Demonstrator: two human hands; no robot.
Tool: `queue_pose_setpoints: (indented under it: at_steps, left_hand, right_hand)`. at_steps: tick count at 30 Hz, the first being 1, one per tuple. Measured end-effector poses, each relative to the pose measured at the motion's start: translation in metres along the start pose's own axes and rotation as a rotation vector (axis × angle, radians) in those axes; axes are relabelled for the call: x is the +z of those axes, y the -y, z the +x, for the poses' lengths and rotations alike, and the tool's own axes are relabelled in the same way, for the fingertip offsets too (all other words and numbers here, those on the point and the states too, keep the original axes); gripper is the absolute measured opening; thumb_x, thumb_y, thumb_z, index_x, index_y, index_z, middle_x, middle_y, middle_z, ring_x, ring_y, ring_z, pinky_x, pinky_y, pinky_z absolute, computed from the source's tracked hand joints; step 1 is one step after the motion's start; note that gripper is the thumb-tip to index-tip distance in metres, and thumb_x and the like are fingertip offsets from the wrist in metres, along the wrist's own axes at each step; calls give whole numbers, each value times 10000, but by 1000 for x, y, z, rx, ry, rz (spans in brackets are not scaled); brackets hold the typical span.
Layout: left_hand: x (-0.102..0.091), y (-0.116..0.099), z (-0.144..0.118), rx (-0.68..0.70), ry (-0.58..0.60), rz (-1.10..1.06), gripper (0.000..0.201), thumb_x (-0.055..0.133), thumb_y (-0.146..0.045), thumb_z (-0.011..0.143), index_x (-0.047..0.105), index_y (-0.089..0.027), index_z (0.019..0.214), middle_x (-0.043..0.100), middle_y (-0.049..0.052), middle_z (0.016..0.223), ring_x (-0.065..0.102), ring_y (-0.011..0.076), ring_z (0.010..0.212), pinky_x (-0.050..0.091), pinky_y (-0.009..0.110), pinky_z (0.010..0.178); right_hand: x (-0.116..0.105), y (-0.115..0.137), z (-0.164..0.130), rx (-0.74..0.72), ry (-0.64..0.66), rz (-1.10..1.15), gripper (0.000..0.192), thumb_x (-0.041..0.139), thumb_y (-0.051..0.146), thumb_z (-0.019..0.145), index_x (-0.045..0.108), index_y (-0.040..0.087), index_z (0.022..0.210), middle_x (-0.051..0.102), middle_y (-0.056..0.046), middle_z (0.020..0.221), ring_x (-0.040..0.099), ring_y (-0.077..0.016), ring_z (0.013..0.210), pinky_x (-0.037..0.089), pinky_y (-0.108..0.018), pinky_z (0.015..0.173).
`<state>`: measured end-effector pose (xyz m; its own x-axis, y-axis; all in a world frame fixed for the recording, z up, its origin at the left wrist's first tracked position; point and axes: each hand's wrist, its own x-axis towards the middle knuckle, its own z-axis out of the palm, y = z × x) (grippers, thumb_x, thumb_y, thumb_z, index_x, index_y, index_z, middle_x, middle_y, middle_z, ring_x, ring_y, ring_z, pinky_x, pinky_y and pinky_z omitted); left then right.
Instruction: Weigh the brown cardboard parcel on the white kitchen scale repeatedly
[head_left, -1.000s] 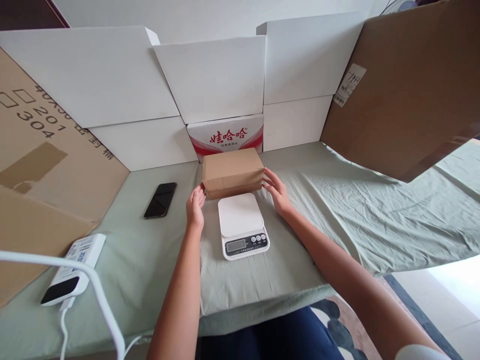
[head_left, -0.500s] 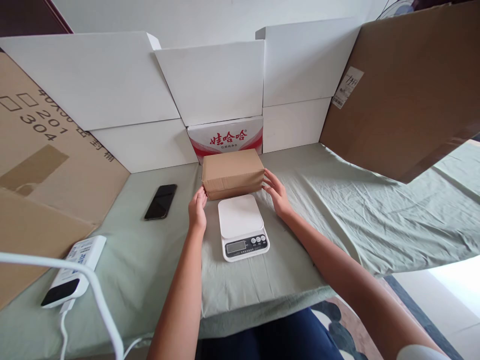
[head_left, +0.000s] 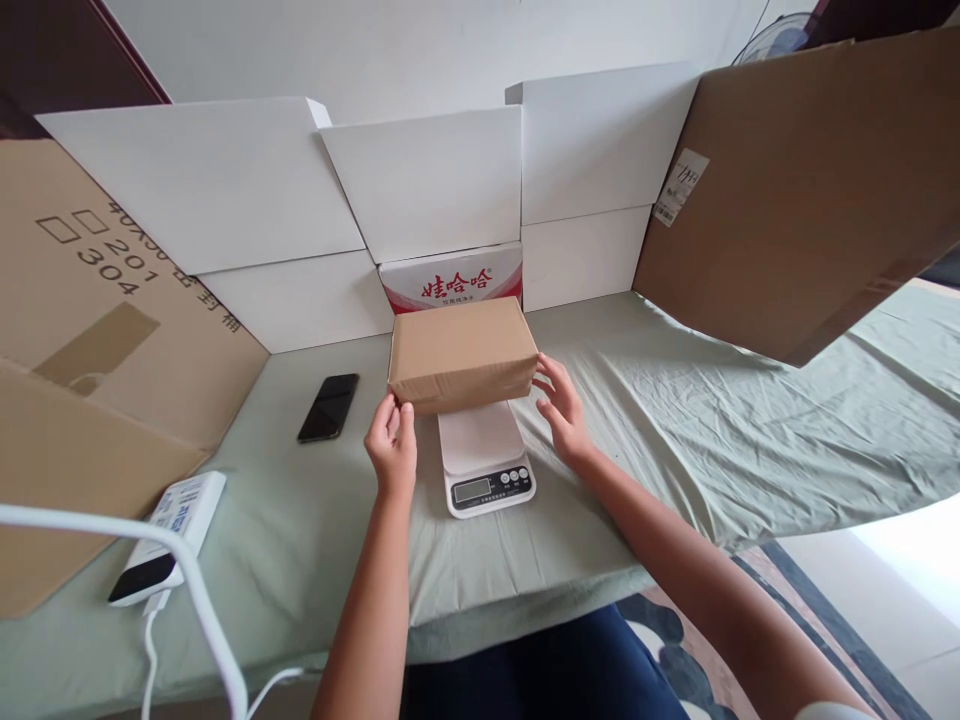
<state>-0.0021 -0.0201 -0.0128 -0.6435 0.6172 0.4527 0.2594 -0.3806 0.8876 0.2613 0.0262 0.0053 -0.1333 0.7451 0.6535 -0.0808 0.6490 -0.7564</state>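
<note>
A brown cardboard box (head_left: 461,345) is held between both hands, raised over the back part of a white kitchen scale (head_left: 484,445) and hiding that part. My left hand (head_left: 393,438) grips the box's near left corner, thumb in front and fingers curled at the side and underneath. At the near right corner, my right hand (head_left: 561,405) holds the box with its fingers against the side; the thumb stands off from it. The scale lies on the green cloth with its display and buttons facing me. I cannot read anything on the display.
A black phone (head_left: 328,407) lies left of the scale. Farther left are a white power bank (head_left: 174,535) with a cable and a white curved tube (head_left: 187,570). White boxes (head_left: 442,180) line the back; large cardboard panels stand at the left (head_left: 112,330) and right (head_left: 780,200).
Both hands have lifted the cardboard box and brought it nearer, so it now covers the scale's back part. The view has shifted slightly.
</note>
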Motion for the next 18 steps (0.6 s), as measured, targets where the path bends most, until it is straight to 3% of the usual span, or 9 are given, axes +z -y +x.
queue_pose_setpoints:
  at_steps: [10,18]
  left_hand:
    - [-22,-28,-61,-88,22,16,569,690,-629,833,709,-168,1166,737,170,1218,712,287,1152,543,423,1048]
    - [-29,-33,-73,-130,30,5,528,711,-613,822,702,-180,1125,729,159,1214,700,284,1157,543,412,1040]
  right_hand:
    - [-18,29,-54,85,-27,46,561,575,529,970,456,446,1512,401,-50,1541,407,-308,1472,432,-551,1196]
    - [-20,31,-62,114,-16,-12,595,550,588,956,447,422,1518,404,-75,1510,417,-318,1456,458,-555,1171]
